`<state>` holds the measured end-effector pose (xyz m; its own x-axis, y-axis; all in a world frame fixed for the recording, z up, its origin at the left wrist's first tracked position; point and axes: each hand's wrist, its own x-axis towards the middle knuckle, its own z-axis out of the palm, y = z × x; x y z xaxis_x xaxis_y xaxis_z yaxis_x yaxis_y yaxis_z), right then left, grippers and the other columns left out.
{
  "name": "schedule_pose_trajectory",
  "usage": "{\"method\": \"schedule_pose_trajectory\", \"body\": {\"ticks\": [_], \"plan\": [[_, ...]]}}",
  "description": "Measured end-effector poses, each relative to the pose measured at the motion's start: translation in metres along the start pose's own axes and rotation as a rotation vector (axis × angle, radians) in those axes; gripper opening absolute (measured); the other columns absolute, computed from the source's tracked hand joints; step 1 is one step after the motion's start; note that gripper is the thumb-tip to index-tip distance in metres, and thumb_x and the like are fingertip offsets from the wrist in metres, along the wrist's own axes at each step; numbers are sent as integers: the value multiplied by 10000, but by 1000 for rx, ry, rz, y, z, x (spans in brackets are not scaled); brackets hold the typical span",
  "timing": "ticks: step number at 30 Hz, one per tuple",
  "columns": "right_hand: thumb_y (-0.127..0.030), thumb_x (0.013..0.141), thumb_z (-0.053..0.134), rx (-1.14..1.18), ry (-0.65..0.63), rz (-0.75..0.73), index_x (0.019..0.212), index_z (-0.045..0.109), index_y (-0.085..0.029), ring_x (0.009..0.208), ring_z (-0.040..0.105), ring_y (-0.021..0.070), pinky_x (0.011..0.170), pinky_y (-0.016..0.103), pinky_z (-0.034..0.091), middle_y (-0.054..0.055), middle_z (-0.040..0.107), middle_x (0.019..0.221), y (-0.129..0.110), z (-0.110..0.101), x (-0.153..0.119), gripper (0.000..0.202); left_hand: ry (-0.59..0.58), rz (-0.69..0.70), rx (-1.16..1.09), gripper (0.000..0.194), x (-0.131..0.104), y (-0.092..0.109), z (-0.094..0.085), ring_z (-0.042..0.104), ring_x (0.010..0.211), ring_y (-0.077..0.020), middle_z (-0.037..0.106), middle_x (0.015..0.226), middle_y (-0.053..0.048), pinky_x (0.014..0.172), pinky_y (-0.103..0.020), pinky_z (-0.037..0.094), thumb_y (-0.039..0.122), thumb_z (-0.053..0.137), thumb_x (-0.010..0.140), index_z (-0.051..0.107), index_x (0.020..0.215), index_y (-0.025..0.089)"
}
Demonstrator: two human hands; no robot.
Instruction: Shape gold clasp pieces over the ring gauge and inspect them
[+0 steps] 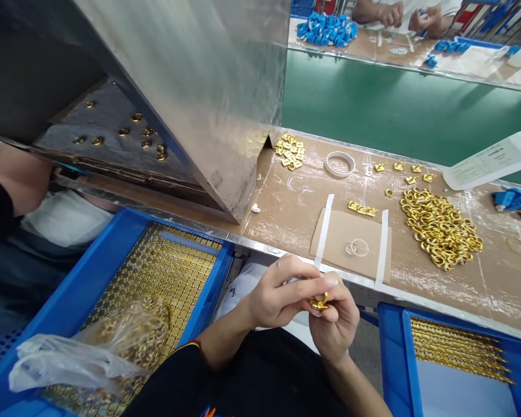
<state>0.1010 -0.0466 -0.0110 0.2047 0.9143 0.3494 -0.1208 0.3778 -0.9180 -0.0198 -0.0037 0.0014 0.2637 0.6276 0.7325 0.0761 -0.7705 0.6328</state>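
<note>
My left hand (282, 289) and my right hand (336, 315) meet in front of my chest, just off the bench edge. Between their fingertips they pinch a small shiny gold ring-shaped part (319, 301); the fingers cover some of it. Beyond them lies a cardboard pad (342, 231) held by white tape strips, with clear thin rings (358, 248) on it. Several gold pieces (362, 208) stand in a row at the pad's far edge. To the right is a heap of gold rings (440, 226), and further left a cluster of square gold parts (290, 152).
A metal hood (208, 104) rises at left, with gold parts inside. A tape roll (340, 164) and a tilted white bottle (495, 161) are on the bench. Blue trays of gold parts (125, 217) (395, 347) flank me. Across the green belt (386, 87) another person's hands work near blue pieces.
</note>
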Motion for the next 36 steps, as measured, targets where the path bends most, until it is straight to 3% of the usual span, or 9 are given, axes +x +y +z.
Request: {"method": "schedule_pose_trajectory", "body": {"ticks": [4,12,15,19,26,36], "plan": [[-568,947,620,-12,32,14,858,612,-254,620,539,148,515,257,444,-3,532,760,-1,-3,0,327,-15,-32,-1,296,3,1,0,654,870,-170,688,983,-61,763,-303,547,281,567,1021,648,1297,211],[-541,960,614,9,-29,-4,874,630,-266,641,552,157,570,289,472,1,570,772,-2,-9,-1,289,-18,-52,-52,260,1,6,1,640,838,-164,679,966,-64,735,-295,547,312,638,979,681,1199,180],[-525,984,583,5,-62,-20,932,655,-278,642,552,159,562,294,459,4,573,785,-1,-11,-2,262,19,-23,-54,219,-1,5,4,639,805,-149,684,982,-57,738,-296,547,235,645,975,684,1185,185],[-550,1004,530,-70,-92,-41,950,668,-285,650,554,169,542,300,435,11,566,787,-1,-13,-3,303,73,17,-73,214,-4,1,10,634,777,-149,693,978,-50,716,-306,541,247,617,992,689,1189,206],[-564,1023,475,-72,-62,-31,832,622,-267,609,509,156,517,291,400,-4,505,727,-4,-6,-6,383,119,47,-55,155,-10,0,18,625,767,-138,695,967,-48,731,-324,476,253,622,995,692,1100,163],[-521,1009,541,17,-4,-42,926,647,-294,645,525,157,553,283,431,-6,564,774,3,-5,-7,264,93,-1,71,166,-4,6,15,640,746,-130,697,930,-26,768,-338,449,293,603,1013,676,1106,177]]}}
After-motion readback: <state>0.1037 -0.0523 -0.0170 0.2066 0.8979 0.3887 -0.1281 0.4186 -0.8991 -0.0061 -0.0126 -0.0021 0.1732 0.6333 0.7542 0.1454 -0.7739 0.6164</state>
